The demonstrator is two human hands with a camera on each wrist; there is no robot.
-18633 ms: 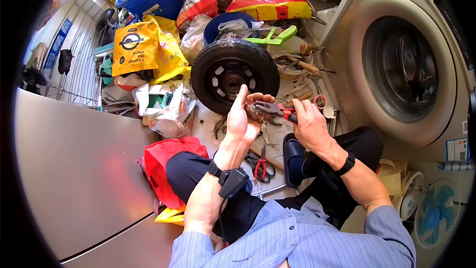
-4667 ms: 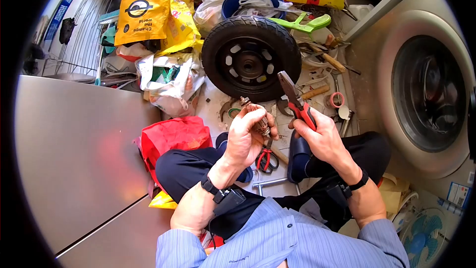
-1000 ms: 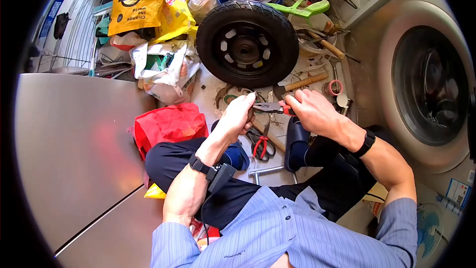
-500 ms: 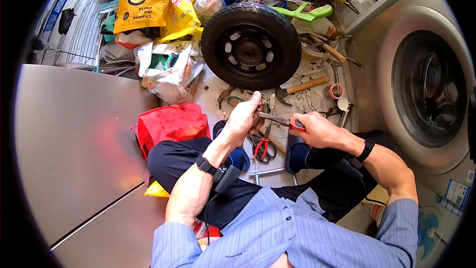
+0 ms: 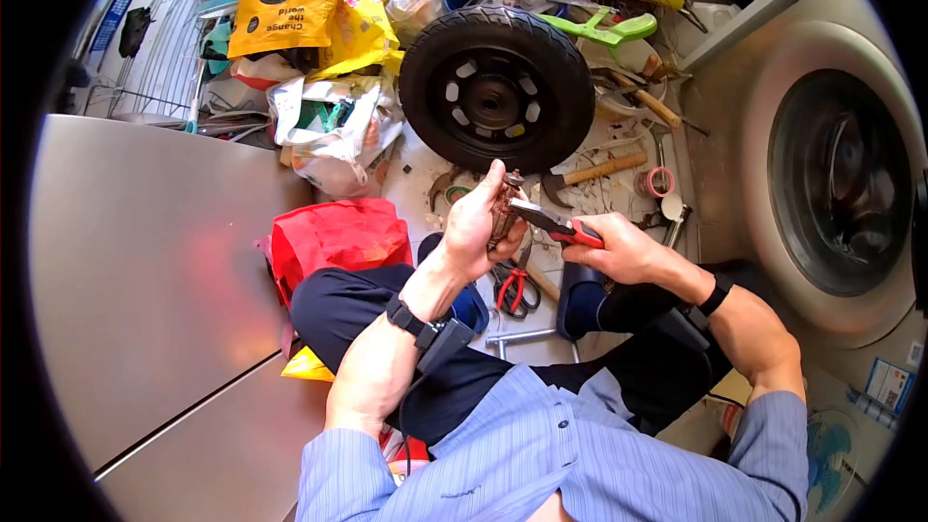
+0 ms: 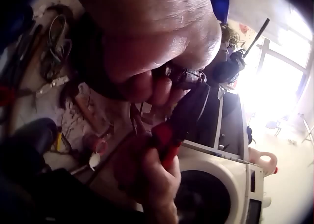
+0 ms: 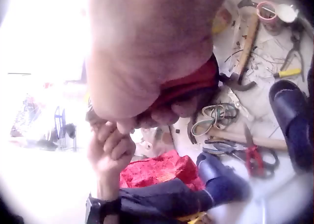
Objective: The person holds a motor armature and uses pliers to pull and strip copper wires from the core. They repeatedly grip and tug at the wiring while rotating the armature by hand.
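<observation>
In the head view my left hand [image 5: 469, 237] grips a small motor armature [image 5: 503, 211] with copper-coloured windings, its shaft end poking up past the fingers. My right hand [image 5: 623, 249] holds combination pliers [image 5: 543, 219] by their red and black handles. The pliers' grey nose lies against the side of the armature. Seen from the left wrist, the pliers [image 6: 191, 108] reach up to the armature beside the curled left fingers [image 6: 142, 86]. From the right wrist, the right palm hides most of the pliers, leaving a red handle [image 7: 189, 81] showing.
Ahead stands a black-tyred wheel [image 5: 495, 87]. On the floor lie a hammer [image 5: 604, 169], red-handled scissors [image 5: 517, 290] and a pink tape roll [image 5: 657, 181]. A washing machine [image 5: 754, 184] stands right, a silver panel [image 5: 174, 261] left, and a red bag [image 5: 338, 242] by the knee.
Within the last second the left hand has turned, bringing the armature into view, and the pliers have swung from level to slanting up leftward. Earlier the pliers stood upright, apart from the armature.
</observation>
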